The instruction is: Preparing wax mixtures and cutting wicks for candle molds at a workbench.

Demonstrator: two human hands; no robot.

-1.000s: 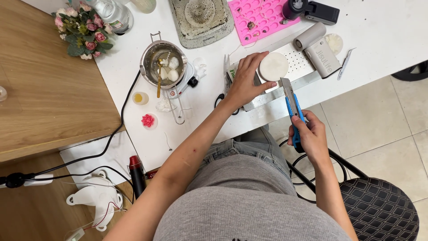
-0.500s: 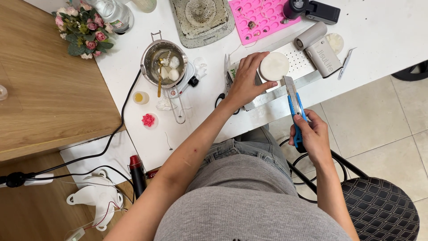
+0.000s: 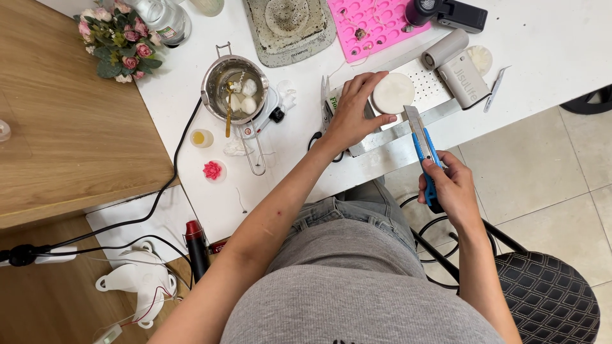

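My left hand [image 3: 352,113] grips the side of a round white wax disc [image 3: 393,93] that rests on a perforated metal tray [image 3: 426,89] at the white table's edge. My right hand [image 3: 451,188] is closed on the blue handle of a utility knife [image 3: 421,145]. Its extended blade points up toward the disc, and the tip sits just beside the disc's lower right rim. Whether the blade touches the disc is unclear.
A metal melting pot [image 3: 234,88] with white wax lumps stands left of my hand. Scissors [image 3: 324,107], a pink silicone mould [image 3: 376,22], a grey mould [image 3: 288,22], a small pink flower shape [image 3: 212,170] and a bouquet [image 3: 118,44] lie around. A black chair [image 3: 547,293] is at lower right.
My right hand has shifted the knife slightly up, so the blade tip is closer to the disc. The left hand keeps its hold on the disc.
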